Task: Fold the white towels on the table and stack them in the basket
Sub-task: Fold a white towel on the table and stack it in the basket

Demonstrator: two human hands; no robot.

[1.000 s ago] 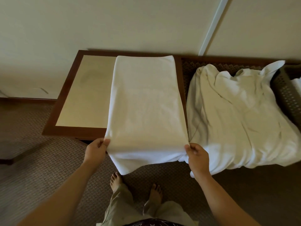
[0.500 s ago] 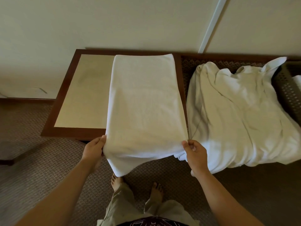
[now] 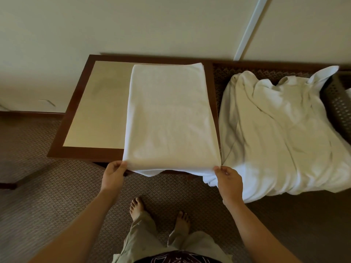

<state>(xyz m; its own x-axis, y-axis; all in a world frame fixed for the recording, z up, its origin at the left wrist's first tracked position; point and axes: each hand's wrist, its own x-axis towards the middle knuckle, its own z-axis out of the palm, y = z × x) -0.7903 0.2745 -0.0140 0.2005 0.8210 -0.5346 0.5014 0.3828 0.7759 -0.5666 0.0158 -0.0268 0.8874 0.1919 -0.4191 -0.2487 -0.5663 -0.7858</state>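
Since a second ago both hands have drawn the folded towel's near end up and toward the table, so far less of it hangs over the near edge, and the hands sit closer to that edge.

The table (image 3: 76,118) has a dark wooden rim around a pale top, and its left half is bare. The left hand (image 3: 112,174) is just off the table's near edge, thumb and fingers pinching the near-left corner of the folded towel (image 3: 169,118). That towel lies lengthwise on the right half of the table, its far end reaching the far rim and its near end held slightly above the near edge, with a lower layer sagging beneath between the two hands. The right hand (image 3: 228,180) pinches the near-right corner, fingers curled under the cloth and thumb on top, right at the table's near-right corner.

Right of the table, a pile of unfolded white towels (image 3: 281,133) is heaped on a lower surface and spills over its near edge. At the far right the dark woven basket (image 3: 340,103) stands touching the pile, one towel corner draped over its rim. Two bare feet (image 3: 159,213) stand on the patterned carpet (image 3: 47,205) below.
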